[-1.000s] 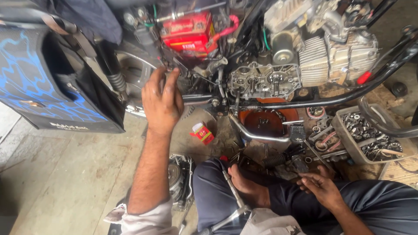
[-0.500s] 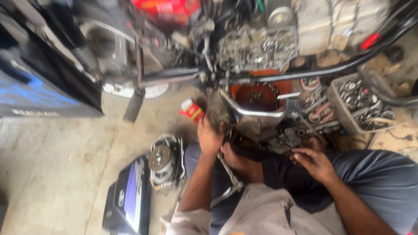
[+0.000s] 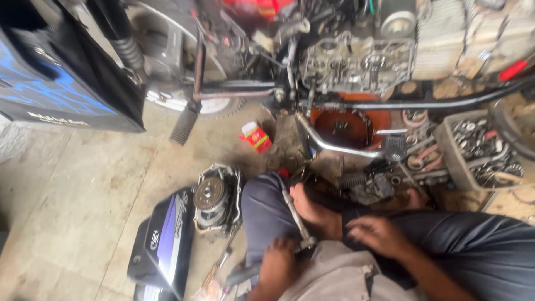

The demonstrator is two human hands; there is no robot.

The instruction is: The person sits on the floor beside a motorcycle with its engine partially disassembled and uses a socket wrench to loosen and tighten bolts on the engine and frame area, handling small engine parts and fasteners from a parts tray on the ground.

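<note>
I sit cross-legged on the floor in dark trousers (image 3: 479, 251), my bare foot (image 3: 315, 212) tucked in front. A long metal wrench (image 3: 294, 214) lies across my lap. My left hand (image 3: 278, 262) is low at the wrench's near end, touching it; its fingers are hidden, so a grip is unclear. My right hand (image 3: 379, 235) rests flat on my right thigh with fingers spread, holding nothing. A stripped motorcycle engine (image 3: 356, 64) with its case open stands ahead of me.
A small red box (image 3: 256, 136) lies on the concrete. A round engine cover (image 3: 214, 198) and a black-and-purple side panel (image 3: 164, 239) sit by my left knee. A crate of metal parts (image 3: 479, 147) is at the right, a footpeg (image 3: 184, 125) hangs at left.
My left hand has drawn back from the engine, past the red box, down to my lap by the wrench. The view has tilted downward. My right hand stays on the thigh.
</note>
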